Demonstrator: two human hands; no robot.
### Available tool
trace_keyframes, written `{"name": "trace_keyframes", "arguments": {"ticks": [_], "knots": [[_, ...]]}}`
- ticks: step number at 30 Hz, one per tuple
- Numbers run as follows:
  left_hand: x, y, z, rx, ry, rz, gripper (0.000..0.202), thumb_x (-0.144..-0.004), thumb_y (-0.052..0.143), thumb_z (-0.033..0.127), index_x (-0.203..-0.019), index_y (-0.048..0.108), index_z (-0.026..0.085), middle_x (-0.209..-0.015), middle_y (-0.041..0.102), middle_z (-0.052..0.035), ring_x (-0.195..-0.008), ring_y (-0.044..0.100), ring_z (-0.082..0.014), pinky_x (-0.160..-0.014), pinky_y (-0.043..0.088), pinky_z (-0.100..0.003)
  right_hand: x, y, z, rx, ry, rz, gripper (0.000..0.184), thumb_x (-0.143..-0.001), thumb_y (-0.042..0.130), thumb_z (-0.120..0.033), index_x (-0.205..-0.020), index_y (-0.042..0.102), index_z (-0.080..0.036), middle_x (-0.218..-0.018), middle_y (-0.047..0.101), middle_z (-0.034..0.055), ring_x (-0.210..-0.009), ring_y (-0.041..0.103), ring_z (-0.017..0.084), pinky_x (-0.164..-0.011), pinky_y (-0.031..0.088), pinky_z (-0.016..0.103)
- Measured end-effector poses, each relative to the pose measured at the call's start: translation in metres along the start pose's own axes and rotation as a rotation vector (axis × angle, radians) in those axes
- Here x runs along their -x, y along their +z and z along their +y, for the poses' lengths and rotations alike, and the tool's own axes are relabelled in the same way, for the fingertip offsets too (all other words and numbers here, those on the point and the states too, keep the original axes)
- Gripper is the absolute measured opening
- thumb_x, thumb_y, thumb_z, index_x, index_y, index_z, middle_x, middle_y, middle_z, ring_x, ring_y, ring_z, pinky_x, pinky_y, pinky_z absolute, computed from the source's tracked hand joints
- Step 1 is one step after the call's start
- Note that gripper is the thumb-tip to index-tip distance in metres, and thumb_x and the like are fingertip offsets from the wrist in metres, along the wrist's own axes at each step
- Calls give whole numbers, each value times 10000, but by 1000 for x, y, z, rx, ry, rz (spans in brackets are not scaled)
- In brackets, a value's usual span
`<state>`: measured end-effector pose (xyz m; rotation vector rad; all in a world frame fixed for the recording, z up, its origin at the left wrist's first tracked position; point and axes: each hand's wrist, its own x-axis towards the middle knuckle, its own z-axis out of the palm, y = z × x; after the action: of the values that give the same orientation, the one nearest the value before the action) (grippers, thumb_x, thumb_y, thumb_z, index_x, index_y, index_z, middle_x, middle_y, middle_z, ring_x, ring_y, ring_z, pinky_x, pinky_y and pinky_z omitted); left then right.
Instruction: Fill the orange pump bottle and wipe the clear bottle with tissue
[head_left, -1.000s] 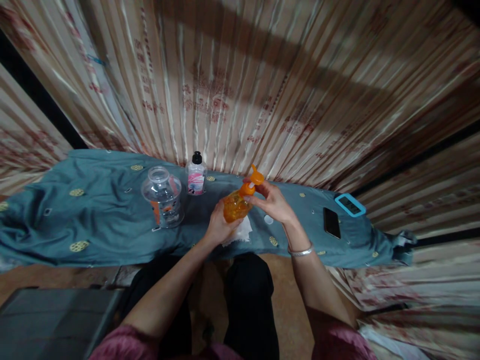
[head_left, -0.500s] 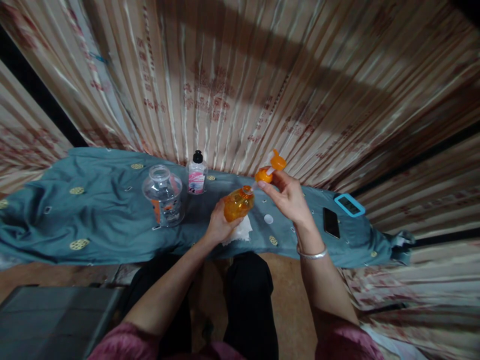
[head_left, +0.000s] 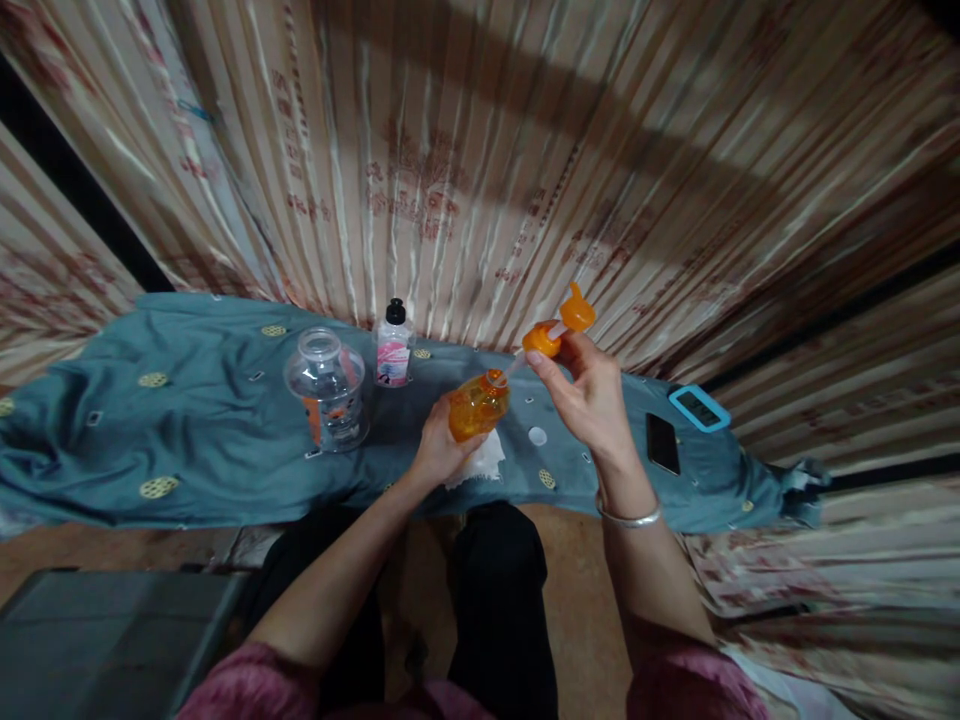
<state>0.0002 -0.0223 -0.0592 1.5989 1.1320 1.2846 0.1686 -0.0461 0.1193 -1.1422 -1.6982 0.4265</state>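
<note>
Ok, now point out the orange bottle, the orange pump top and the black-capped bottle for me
Orange bottle (head_left: 480, 408): head view, on the middle of its see-through body.
Orange pump top (head_left: 541, 340): head view, on its round collar.
Black-capped bottle (head_left: 393, 361): head view, on its pink and white label.

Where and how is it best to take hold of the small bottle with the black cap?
The small bottle is probably best gripped around its body, below the black cap, coming from the near right side: it stands upright, with the clear jar to its left and the curtain behind.
</note>
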Motion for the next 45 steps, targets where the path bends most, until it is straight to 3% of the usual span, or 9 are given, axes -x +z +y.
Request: {"name": "trace_keyframes", "arguments": {"ticks": [7,12,16,26,33,37,45], "knots": [[0,-1,2,-4,2,2,691,-669,887,307,-1273,579,179,-1236,716,-136,-1183,689,-331,-1050,552,-521,-1,3,7,14,14,-12,313,-908,726,-483,-1088,659,-236,-1068,764,46,-999,722,228,-933,521,385],[0,-1,4,-18,-18,3,680,-665,884,308,-1254,575,168,-1212,721,-142,-1149,698,-335,-1021,562,-533,-4,13,23,-45,39,-189,427,-887,697,-622,-1006,683,-211,-1000,766,53,-936,732,221,-878,549,358],[0,-1,3,-20,-25,6,658,-661,885,308,-1229,579,176,-1185,721,-125,-1125,701,-326,-1012,564,-527,-5,21,35,-78,65,-298,515,-850,694,-704,-1011,703,-215,-1044,779,67,-977,736,231,-923,554,369],[1,-1,3,9,-15,-3,636,-668,878,289,-1225,586,191,-1187,718,-120,-1145,691,-324,-1005,568,-520,4,23,51,-85,87,-379,514,-906,683,-640,-1150,702,-188,-1169,751,92,-1105,706,244,-1040,519,497],[0,-2,5,-2,-27,6,649,-652,886,305,-1216,589,184,-1184,716,-123,-1154,686,-334,-1020,559,-532,2,20,53,-90,77,-417,501,-907,684,-637,-1127,709,-188,-1144,752,81,-1087,705,235,-1023,529,488],[0,-2,5,-6,-23,-2,642,-662,882,306,-1222,592,185,-1177,718,-120,-1128,695,-323,-1009,565,-517,2,21,54,-83,87,-382,529,-871,702,-666,-1093,715,-186,-1122,763,78,-1082,708,239,-1022,527,482],[1,-1,3,-16,-35,19,661,-642,899,311,-1212,589,182,-1156,714,-115,-1123,693,-330,-1009,561,-519,17,43,48,27,192,-71,440,-793,787,-606,-1005,677,-236,-1036,758,60,-1006,707,280,-1023,493,460]]}}
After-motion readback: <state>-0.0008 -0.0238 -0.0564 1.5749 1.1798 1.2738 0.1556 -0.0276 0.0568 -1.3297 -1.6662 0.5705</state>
